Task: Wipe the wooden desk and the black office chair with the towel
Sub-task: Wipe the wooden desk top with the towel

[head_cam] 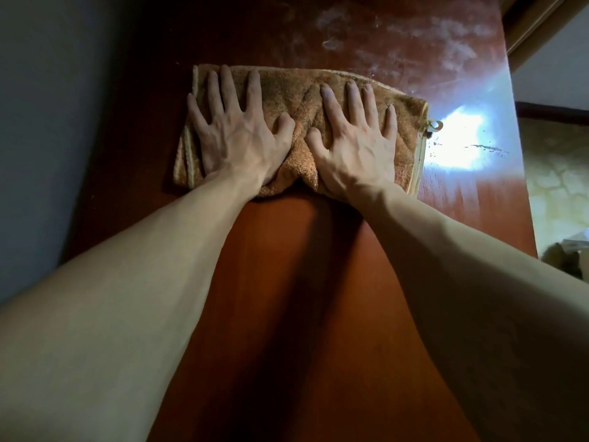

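Nearest the camera, two bare forearms (127,298) are stretched out over the desk (287,298), a smooth red-brown wood-look top with a soft sheen. The stretch on the near side of the grips looks even in colour and is judged already wiped. The left grip (237,138) and the right grip (353,145) are laid flat side by side on the towel (293,90). Fingers are spread and straight and palms are pressed down; nothing is clenched or pinched, so both are released flat and only pressing. The towel is spread on the desk under both grips and folded into a wide rectangle. It is orange-brown terry with a fluffy pile. A paler hemmed band (191,154) runs along the edge outside the left grip, and another runs outside the right grip, where a small hanging loop (435,126) sticks out. Between the two grips the cloth is bunched into ridges. Handling is judged light, soft and limp, with no stiffness of its own, so rucking is expected if it is pushed from one spot. The pile is grippy on the slick desk, and nothing is fragile. It is best held by broad flat pressure near both ends, or taken by the hemmed edges for refolding. Just past the right grip, dark specks (484,148) are scattered in a bright glare patch (462,161). Beyond the fingertips, pale dusty smears (414,36) are seen on the far desk, judged not yet wiped. The black office chair is not in view.
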The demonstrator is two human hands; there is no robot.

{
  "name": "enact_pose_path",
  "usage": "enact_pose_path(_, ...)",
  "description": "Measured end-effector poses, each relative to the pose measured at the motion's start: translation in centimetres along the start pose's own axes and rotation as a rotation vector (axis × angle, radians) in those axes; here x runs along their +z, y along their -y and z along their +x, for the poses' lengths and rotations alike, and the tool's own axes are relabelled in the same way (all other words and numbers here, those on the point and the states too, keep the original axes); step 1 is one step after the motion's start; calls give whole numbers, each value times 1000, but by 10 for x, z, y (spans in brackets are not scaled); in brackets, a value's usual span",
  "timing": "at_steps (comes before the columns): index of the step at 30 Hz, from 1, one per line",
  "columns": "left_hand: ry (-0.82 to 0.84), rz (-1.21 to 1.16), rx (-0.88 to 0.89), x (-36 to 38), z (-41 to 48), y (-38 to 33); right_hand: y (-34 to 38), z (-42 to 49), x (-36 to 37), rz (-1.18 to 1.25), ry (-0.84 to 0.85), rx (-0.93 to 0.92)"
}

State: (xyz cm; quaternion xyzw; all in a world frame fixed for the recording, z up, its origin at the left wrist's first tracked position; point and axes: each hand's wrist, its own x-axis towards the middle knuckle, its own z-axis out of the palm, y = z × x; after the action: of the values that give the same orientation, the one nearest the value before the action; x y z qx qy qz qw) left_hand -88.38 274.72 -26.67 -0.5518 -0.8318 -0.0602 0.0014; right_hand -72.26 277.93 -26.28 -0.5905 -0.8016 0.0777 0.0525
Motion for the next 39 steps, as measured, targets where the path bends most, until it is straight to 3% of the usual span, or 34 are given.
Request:
enact_pose_path(17, -49, 40, 22, 2, -25, -4, -3, -12, 2, -87, -3, -45)
enact_pose_path(29, -18, 46, 93, -12, -123, 24, 17, -135, 8, -76, -6, -40)
enact_pose_path(39, -18, 4, 31, -18, -228, 51, 28, -229, 10, -39, 16, -130)
